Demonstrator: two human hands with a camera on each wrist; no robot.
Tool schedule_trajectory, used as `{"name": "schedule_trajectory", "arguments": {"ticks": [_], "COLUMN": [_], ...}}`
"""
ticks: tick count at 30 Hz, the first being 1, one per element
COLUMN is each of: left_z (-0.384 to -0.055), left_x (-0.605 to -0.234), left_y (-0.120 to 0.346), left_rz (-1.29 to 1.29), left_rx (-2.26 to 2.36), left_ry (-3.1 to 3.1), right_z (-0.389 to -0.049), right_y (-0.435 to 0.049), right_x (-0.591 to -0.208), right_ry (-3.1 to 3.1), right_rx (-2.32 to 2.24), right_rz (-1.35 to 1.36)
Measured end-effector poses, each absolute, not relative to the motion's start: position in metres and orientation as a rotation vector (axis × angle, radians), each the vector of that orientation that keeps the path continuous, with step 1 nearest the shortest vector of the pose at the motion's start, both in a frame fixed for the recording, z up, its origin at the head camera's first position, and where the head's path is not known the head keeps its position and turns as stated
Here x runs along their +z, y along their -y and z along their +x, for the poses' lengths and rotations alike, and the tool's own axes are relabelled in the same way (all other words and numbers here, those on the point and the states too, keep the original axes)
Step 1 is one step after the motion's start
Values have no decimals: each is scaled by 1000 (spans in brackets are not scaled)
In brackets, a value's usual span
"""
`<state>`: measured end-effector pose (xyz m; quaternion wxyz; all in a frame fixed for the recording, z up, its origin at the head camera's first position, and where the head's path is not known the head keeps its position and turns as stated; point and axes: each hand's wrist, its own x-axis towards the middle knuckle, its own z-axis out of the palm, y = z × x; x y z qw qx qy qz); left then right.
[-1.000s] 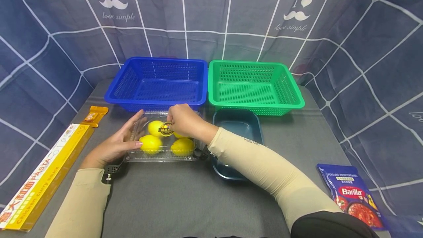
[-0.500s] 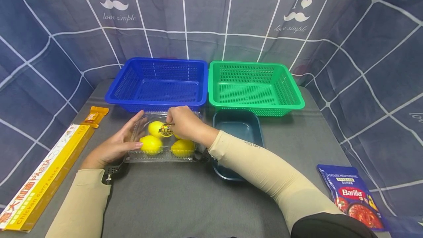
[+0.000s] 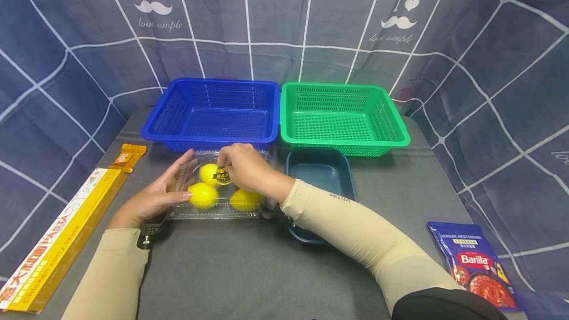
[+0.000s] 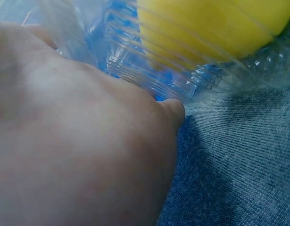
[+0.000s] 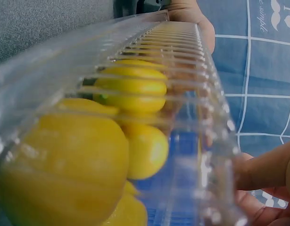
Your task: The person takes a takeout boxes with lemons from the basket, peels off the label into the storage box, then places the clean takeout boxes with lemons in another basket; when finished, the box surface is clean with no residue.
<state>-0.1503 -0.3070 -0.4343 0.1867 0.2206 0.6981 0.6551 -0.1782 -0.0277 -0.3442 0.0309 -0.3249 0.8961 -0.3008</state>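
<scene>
A clear plastic fruit box (image 3: pixel 195 214) holding several lemons (image 3: pixel 203 195) lies on the grey cloth. My left hand (image 3: pixel 155 195) holds its left end, thumb over the near side and fingers along the far part. Against the ribbed wall, the left hand (image 4: pixel 88 122) shows close up in the left wrist view. A round black and gold sticker (image 3: pixel 222 176) is on the lid. My right hand (image 3: pixel 244 166) pinches at the sticker's right edge with curled fingers, covering part of it. The right hand's fingers (image 5: pixel 265 169) appear beside the lid in the right wrist view.
Behind the box stand a blue basket (image 3: pixel 211 138) and a green basket (image 3: pixel 346 143). A dark teal tray (image 3: pixel 344 162) sits partly under the right forearm. At left are a pasta carton (image 3: pixel 66 241) and an orange packet (image 3: pixel 129 157); a Barilla pouch (image 3: pixel 473 265) lies at right.
My right hand has shifted slightly left over the lid and now covers more of the sticker's right side. The left hand and the box stay in place.
</scene>
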Motion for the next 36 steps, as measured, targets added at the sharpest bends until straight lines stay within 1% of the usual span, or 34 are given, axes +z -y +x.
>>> {"name": "schedule_trajectory", "arguments": {"ticks": [10,16,26,36], "left_z": [-151,-151,-151,-151], "left_x": [-436,-437,-437,-434], "left_y": [308,308,308,308], "left_rz": [664,654,647,671], "left_rx": [1864,1864,1866,1860], "left_ry": [-1929,-1936,-1950,-1941], "right_z": [-171,-169,-171,-169], "right_y": [25,12,-17,-48], "right_x": [-341,-337,-330,-334], "right_ry": [-2767,-2750,-2778,-2670], "right_rx": [-1020,-1125,-1229,-1400], "right_rz": [-1100,-1083,-936,-754]}}
